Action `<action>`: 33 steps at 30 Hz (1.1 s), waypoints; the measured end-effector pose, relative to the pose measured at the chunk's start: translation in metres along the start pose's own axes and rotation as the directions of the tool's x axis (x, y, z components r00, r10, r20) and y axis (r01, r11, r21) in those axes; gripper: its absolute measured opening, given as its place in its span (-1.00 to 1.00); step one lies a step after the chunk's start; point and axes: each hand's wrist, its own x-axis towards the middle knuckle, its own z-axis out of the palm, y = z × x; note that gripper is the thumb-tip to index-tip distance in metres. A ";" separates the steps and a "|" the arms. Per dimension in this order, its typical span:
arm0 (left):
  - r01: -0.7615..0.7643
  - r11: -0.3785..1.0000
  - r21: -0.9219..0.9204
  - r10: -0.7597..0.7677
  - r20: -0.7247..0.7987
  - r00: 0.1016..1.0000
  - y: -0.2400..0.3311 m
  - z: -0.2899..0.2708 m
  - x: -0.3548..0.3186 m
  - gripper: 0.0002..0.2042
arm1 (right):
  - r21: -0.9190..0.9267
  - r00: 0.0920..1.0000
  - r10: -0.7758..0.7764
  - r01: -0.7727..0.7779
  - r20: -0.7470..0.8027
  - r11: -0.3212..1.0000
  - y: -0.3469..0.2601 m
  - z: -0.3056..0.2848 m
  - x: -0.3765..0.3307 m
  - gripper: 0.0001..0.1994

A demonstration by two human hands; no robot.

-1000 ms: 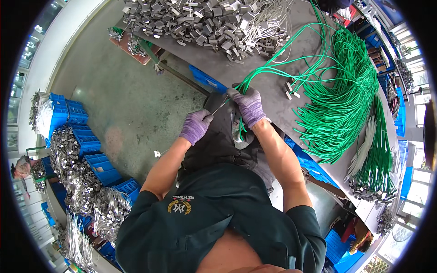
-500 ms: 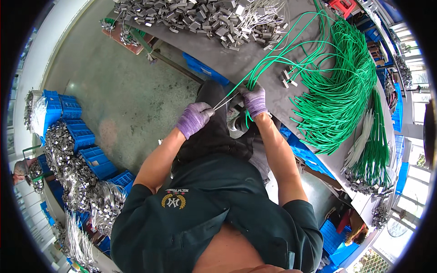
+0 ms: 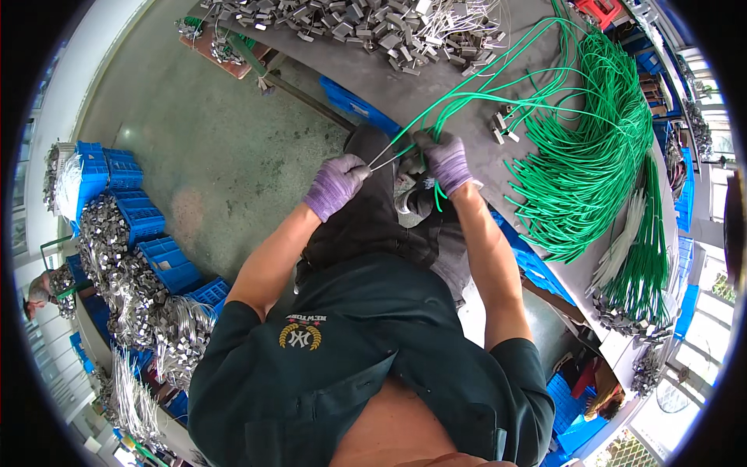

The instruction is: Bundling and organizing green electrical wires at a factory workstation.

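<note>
Both my hands wear purple gloves with grey fingertips. My left hand (image 3: 336, 187) is closed in a pinch on the ends of thin pale wires (image 3: 380, 165), held over my lap. These wires run up to green cables (image 3: 459, 96), which arc back across the grey table. To the right, my right hand (image 3: 447, 161) is closed around several of the green cables, and a short green end hangs below it. Its fingertips are partly hidden by the hand itself. A large heap of loose green cables (image 3: 583, 171) spreads over the table on the right.
Small grey metal blocks (image 3: 373, 31) are piled at the table's far side, and a few blocks (image 3: 502, 124) lie nearer the cables. Blue crates (image 3: 167, 265) and more metal pieces (image 3: 117, 265) stand at left. A blue crate (image 3: 358, 107) sits under the table edge. Another person (image 3: 39, 292) is at far left.
My hands have risen slightly, still holding the wires and cables. The green cable ends now lie closer to my left hand. The whole view has shifted a little.
</note>
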 end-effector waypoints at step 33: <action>-0.149 0.988 0.033 0.136 0.242 0.961 0.006 -0.036 -0.015 -0.84 | -0.005 0.987 -0.152 0.152 0.059 0.988 -0.055 -0.020 0.009 -0.79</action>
